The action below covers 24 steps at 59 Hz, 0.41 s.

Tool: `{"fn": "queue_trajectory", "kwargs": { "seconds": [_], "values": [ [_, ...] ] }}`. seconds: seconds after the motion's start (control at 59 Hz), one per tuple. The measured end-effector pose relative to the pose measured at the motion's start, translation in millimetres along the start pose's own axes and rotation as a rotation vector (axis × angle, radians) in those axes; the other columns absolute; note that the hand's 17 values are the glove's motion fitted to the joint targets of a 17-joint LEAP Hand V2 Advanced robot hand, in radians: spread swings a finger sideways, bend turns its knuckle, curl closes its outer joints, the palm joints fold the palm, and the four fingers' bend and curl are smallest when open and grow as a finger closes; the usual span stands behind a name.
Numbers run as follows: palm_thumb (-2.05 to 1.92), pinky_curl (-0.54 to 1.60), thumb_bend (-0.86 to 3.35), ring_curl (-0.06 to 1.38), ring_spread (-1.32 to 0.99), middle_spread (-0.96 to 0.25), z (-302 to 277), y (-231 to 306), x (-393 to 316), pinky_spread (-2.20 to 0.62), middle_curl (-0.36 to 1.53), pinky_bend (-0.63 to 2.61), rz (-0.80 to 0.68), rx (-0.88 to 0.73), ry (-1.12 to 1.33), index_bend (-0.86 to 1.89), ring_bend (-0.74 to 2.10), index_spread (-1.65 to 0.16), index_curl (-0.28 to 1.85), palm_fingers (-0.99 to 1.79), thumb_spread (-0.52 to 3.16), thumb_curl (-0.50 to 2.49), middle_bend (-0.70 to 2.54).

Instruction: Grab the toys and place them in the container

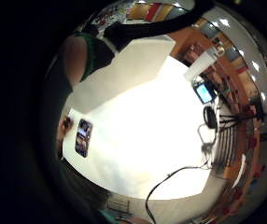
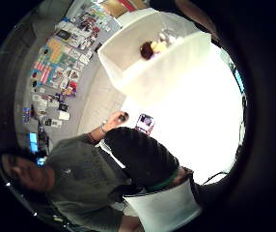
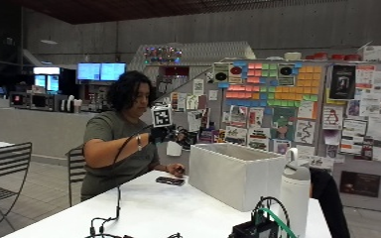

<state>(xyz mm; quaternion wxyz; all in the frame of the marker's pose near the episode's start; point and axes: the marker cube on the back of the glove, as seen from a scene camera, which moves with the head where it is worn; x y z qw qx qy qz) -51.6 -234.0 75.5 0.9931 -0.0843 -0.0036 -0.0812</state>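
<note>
A white table before a poster-covered wall bears a white container – toys inside – and a phone, the raised gloved right hand perhaps empty – grip indiscernible.

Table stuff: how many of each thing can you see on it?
White container: 1
Phone: 1
White bottle: 1
Toys inside the container: at least 2, one dark red, one yellow
Total: at least 5
</note>
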Motion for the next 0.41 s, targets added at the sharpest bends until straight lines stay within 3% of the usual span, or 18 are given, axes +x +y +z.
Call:
{"fn": "queue_trajectory", "kwargs": {
  "seconds": [0.119,0.186,0.288,0.407],
  "values": [
    [-0.11,0.36,-0.08,0.27,-0.22,-0.20,27.9,46.6,15.9,-0.02,0.42,1.04,-0.017,-0.016,0.103,0.15,0.80,-0.42,0.37,0.00,1.07,0.22,0.45],
    [-0.10,0.35,-0.08,0.27,-0.22,-0.20,39.4,62.7,0.9,-0.02,0.42,1.03,0.087,-0.014,-0.012,0.16,0.79,-0.42,0.36,0.00,1.07,0.21,0.45],
    [-0.10,0.35,-0.08,0.26,-0.22,-0.20,48.1,82.3,12.2,-0.02,0.42,1.02,0.000,-0.029,0.019,0.16,0.76,-0.41,0.35,-0.01,1.08,0.21,0.45],
    [-0.11,0.34,-0.08,0.25,-0.22,-0.19,42.0,91.0,6.7,-0.02,0.41,1.01,0.065,-0.013,-0.130,0.16,0.73,-0.41,0.34,-0.02,1.08,0.20,0.44]
  ]
}}
